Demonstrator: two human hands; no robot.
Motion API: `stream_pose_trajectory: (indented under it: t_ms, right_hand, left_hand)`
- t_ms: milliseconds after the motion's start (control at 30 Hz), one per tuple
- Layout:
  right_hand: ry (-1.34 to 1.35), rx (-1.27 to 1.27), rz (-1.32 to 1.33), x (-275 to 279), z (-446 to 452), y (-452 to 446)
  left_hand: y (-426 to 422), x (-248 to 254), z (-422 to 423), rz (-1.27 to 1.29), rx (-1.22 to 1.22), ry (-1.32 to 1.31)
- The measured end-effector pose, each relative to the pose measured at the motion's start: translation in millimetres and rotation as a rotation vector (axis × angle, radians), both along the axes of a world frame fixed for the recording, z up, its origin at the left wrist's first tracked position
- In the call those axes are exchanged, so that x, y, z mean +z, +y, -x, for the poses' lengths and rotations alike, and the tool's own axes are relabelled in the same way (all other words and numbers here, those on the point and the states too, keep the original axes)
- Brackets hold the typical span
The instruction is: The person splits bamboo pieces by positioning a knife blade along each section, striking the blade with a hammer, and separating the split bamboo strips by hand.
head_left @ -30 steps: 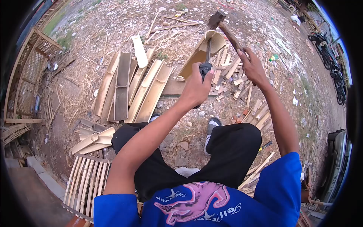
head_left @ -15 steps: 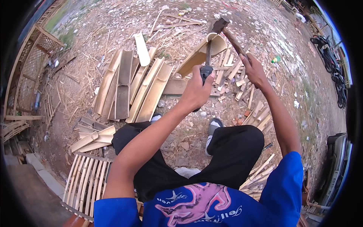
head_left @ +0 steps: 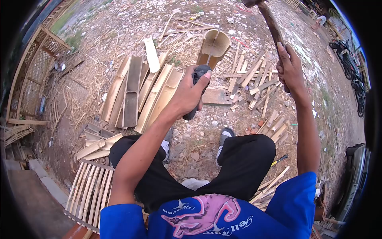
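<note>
My left hand (head_left: 186, 91) is wrapped around the thick black handle of a long-bladed knife (head_left: 201, 73). The narrow blade points away from me and lies across the upper end of a split bamboo piece (head_left: 220, 43). That bamboo stands tilted in front of me, its curved hollow side visible. At the upper right, my right hand (head_left: 291, 69) grips the wooden handle of a hammer (head_left: 272, 27). The hammer is raised well apart from the knife, its head partly cut off by the top of the view.
Long split bamboo halves (head_left: 133, 89) lie to the left. Several cut strips (head_left: 254, 77) are piled to the right. A wooden board (head_left: 217, 96) lies on the ground ahead. A slatted bamboo rack (head_left: 89, 193) is at lower left, and a yellow-black tool (head_left: 280, 159) beside my right knee.
My right hand has lifted the hammer up and right, off the knife blade. My left hand has moved left and slightly down with the knife; the bamboo piece has turned and stands more upright.
</note>
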State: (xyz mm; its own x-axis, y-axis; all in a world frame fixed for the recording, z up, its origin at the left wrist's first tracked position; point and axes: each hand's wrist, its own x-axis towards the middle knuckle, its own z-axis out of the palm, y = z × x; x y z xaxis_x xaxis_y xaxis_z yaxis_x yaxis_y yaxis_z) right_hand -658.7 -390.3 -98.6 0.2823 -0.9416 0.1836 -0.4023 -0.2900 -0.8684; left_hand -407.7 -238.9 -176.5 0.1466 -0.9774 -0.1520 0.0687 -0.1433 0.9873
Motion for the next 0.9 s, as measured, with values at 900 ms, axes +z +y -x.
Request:
stream_pose_trajectory:
  t_ms: [900]
  right_hand:
    - [0.525, -0.012, 0.075, -83.0, 48.9, 63.1]
  left_hand:
    - [-5.7, -23.1, -50.7, -0.015, -0.122, -0.670]
